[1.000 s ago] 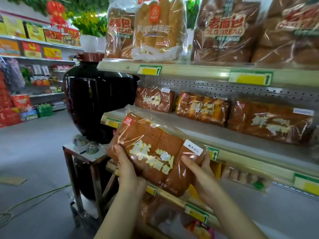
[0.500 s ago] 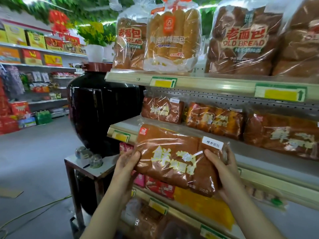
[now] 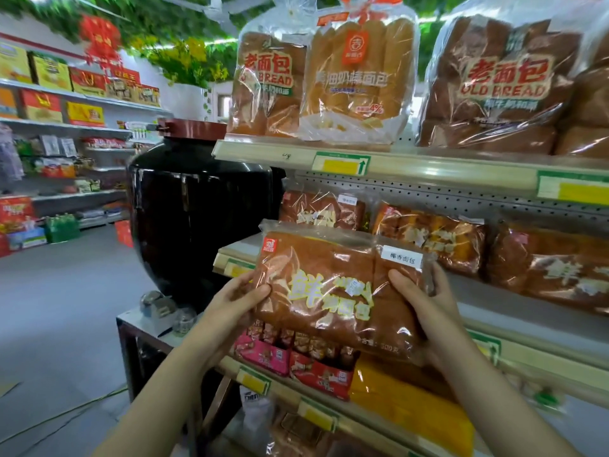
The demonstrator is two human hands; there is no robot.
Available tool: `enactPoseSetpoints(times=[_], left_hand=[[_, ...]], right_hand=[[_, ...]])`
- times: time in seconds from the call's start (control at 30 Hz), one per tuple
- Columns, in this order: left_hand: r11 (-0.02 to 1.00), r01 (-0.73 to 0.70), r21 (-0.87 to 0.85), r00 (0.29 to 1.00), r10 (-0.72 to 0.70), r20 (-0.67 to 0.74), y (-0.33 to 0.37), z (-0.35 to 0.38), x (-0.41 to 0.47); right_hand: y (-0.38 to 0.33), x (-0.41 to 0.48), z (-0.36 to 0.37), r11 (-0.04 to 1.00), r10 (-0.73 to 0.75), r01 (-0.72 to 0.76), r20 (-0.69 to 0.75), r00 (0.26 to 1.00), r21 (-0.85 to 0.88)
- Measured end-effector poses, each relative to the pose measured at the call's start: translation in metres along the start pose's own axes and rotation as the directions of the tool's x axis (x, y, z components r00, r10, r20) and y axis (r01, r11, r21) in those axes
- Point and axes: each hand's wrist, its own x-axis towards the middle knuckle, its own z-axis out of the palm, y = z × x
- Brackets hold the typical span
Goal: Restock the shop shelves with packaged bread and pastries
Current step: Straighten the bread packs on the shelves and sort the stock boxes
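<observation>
Both hands, left (image 3: 235, 300) and right (image 3: 425, 300), grip a bread bag (image 3: 336, 288) (slippery wrapper) before the middle shelf (image 3: 494, 301); squeezing could crush it.

Left of centre, a big glossy black jar (image 3: 197, 219) under a dark red lid (image 3: 191, 128), set on a metal stand (image 3: 138, 324) with small shiny objects (image 3: 184, 319) at its foot. Far left, wall shelves (image 3: 66, 125) of yellow and red boxes (image 3: 49, 70). Along the top, green foliage (image 3: 148, 14), a red hanging ornament (image 3: 100, 37), yellow flowers (image 3: 184, 61) in a white pot (image 3: 189, 100). Lower left, grey floor (image 3: 59, 308) crossed by a green cable (image 3: 66, 413).
</observation>
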Motion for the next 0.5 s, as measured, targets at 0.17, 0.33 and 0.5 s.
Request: enactPoseSetpoints(times=[0.17, 0.33, 0.5], left_hand=[[0.999, 0.054, 0.011, 0.998, -0.054, 0.039, 0.015, -0.011, 0.023], [0.994, 0.036, 0.106, 0.999, -0.037, 0.01, 0.027, -0.007, 0.057], [0.976, -0.023, 0.216, 1.0, 0.027, -0.014, 0.042, -0.01, 0.093]], right_hand=[[-0.003, 0.023, 0.021, 0.999, 0.031, -0.031, -0.006, 1.0, -0.041], [-0.008, 0.059, 0.034, 0.997, 0.071, -0.072, -0.025, 0.997, -0.035], [-0.015, 0.096, 0.044, 0.996, 0.088, -0.088, -0.022, 0.996, -0.008]])
